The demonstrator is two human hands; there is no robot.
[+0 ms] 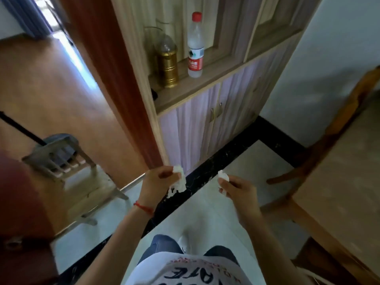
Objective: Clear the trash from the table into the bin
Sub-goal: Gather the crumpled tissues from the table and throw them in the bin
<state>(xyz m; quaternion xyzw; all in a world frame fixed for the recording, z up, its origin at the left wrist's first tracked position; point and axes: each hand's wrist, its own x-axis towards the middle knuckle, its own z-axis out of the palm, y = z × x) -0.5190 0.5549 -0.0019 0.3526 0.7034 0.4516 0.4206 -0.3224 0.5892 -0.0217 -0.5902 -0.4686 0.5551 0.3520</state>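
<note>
Low in the middle, the left hand (pixel 156 182) pinches a crumpled white tissue (pixel 178 181), and the right hand (pixel 236 190) pinches a smaller white paper wad (pixel 223 177). No bin shows; dropping them is probably still left.

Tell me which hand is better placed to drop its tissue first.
Probably left. The left hand grips its tissue nearer the dark bin-like container behind the small chair; the right hand is on the table side.
</note>
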